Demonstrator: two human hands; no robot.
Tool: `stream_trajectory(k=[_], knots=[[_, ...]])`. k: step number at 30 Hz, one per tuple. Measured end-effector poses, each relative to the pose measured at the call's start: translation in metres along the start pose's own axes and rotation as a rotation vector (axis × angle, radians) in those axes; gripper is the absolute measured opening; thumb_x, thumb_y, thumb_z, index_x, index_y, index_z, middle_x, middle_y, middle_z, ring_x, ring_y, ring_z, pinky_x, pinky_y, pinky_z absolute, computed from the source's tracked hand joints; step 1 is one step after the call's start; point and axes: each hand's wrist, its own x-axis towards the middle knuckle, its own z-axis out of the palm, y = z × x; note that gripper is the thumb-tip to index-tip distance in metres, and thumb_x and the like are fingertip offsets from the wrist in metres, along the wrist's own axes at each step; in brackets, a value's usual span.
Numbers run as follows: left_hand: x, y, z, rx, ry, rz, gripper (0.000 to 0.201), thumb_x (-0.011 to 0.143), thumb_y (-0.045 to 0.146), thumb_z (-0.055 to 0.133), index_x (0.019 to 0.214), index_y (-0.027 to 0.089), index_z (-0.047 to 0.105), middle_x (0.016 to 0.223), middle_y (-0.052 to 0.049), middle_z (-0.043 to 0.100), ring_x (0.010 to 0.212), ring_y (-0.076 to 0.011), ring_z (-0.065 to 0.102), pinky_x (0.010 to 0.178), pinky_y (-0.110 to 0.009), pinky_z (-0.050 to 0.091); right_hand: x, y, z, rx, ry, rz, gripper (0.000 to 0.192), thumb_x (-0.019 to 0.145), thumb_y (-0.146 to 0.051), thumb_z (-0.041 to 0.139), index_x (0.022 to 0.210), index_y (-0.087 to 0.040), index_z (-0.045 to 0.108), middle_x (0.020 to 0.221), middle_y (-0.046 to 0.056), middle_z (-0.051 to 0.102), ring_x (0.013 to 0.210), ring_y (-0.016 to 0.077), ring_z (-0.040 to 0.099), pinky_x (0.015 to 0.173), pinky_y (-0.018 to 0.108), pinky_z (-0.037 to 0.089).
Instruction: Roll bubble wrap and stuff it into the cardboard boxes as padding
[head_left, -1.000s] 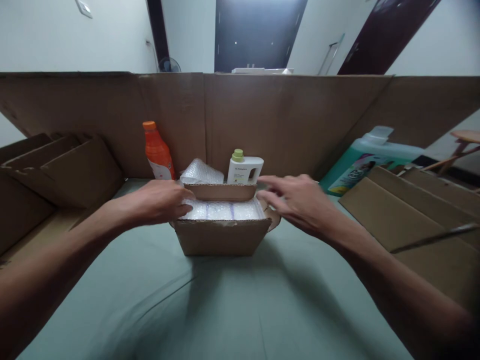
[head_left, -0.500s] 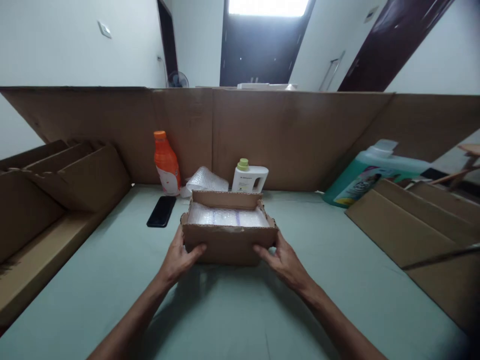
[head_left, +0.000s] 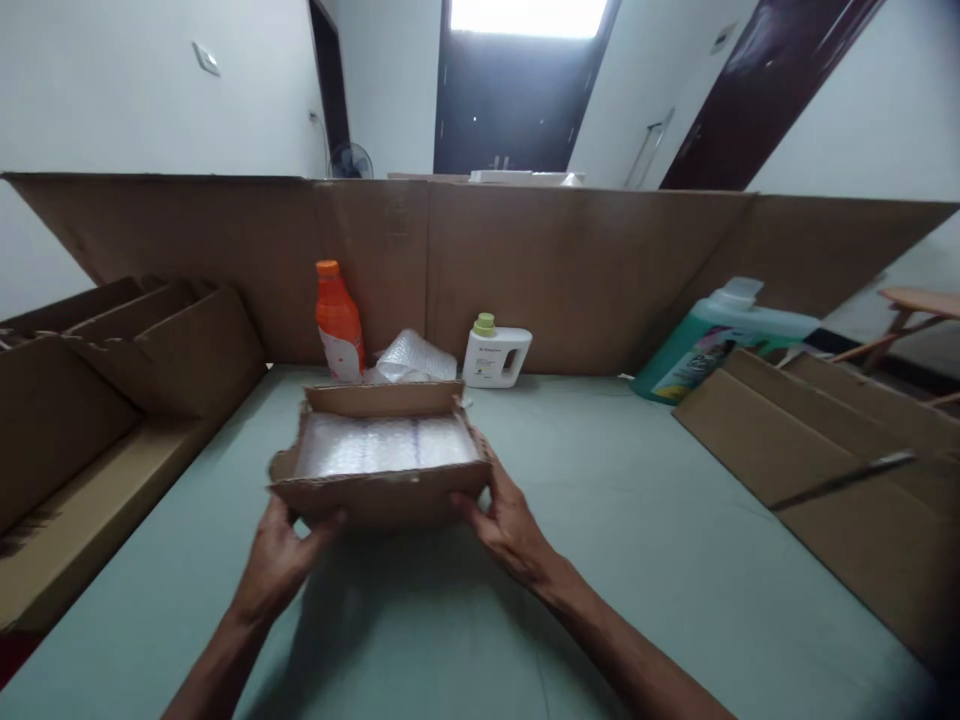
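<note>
Between my hands is a small open-topped cardboard box (head_left: 397, 498), tilted a little and apparently lifted off the pale green table (head_left: 615, 560). Inside it lies something wrapped in bubble wrap (head_left: 390, 443); what the wrap covers cannot be made out. My left hand (head_left: 281, 560) grips the box's lower left corner, thumb on the front wall. At the right end, my right hand (head_left: 502, 515) holds it the same way, its fingers partly hidden behind the side. The black phone seen earlier is hidden behind the box.
Behind the box stand an orange bottle (head_left: 340, 325), a piece of bubble wrap (head_left: 415, 357) and a white jug with a green cap (head_left: 496, 353). A teal liquid jug (head_left: 712, 345) leans at right near cardboard (head_left: 817, 440). A large cardboard box (head_left: 172, 360) lies left; a cardboard wall (head_left: 585, 270) spans the back.
Both hands have carried the cardboard box to the left and tipped it, so more of the bubble wrap inside shows. The box now covers the phone. The view has shifted slightly.
</note>
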Motion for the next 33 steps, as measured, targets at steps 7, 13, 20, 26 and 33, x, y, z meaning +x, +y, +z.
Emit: stream_trajectory(k=[7, 13, 20, 26, 33], knots=[[-0.007, 0.02, 0.111, -0.152, -0.448, 0.175, 0.073, 0.072, 0.049, 0.074, 0.134, 0.018, 0.054, 0.116, -0.012, 0.069, 0.114, -0.0318, 0.064, 0.103, -0.047, 0.05, -0.112, 0.016, -0.06, -0.218, 0.353, 0.238, 0.074, 0.095, -0.042, 0.058, 0.159, -0.031, 0.022, 0.161, 0.008, 0.038, 0.147, 0.0301, 0.036, 0.12, 0.055, 0.034], [-0.009, 0.01, 0.132, -0.122, -0.69, 0.197, 0.075, 0.078, 0.056, 0.065, 0.139, 0.017, 0.047, 0.13, -0.016, 0.063, 0.119, -0.0333, 0.062, 0.101, -0.047, 0.051, -0.187, 0.037, -0.091, -0.312, 0.388, 0.349, 0.099, 0.082, -0.049, 0.075, 0.161, -0.027, 0.017, 0.16, 0.016, 0.036, 0.145, 0.0368, 0.039, 0.115, 0.056, 0.04], [-0.044, -0.037, 0.129, 0.023, -0.465, 0.113, 0.083, 0.077, 0.066, 0.063, 0.145, 0.023, 0.04, 0.137, -0.014, 0.056, 0.097, -0.0289, 0.066, 0.082, -0.044, 0.057, -0.17, 0.09, -0.101, 0.106, 0.15, 0.19, 0.133, 0.065, -0.07, 0.08, 0.162, -0.032, -0.003, 0.169, 0.015, 0.012, 0.152, 0.037, 0.022, 0.118, 0.062, 0.029], [-0.025, -0.001, 0.207, -0.144, -0.569, 0.088, 0.091, 0.072, 0.059, 0.071, 0.148, 0.023, 0.035, 0.135, -0.014, 0.055, 0.093, -0.0262, 0.07, 0.08, -0.04, 0.06, -0.164, 0.104, -0.114, 0.144, 0.31, 0.172, 0.126, 0.067, -0.056, 0.085, 0.162, -0.029, 0.005, 0.16, 0.016, 0.034, 0.146, 0.036, 0.037, 0.118, 0.059, 0.031], [-0.045, 0.054, 0.345, -0.188, -0.969, 0.416, 0.101, 0.072, 0.041, 0.067, 0.156, 0.012, 0.02, 0.163, -0.024, 0.023, 0.145, -0.039, 0.037, 0.115, -0.057, 0.036, -0.159, 0.158, -0.223, -0.276, 0.765, 0.312, 0.11, 0.069, -0.053, 0.08, 0.157, -0.023, 0.02, 0.146, 0.019, 0.051, 0.12, 0.0327, 0.061, 0.097, 0.052, 0.054]])
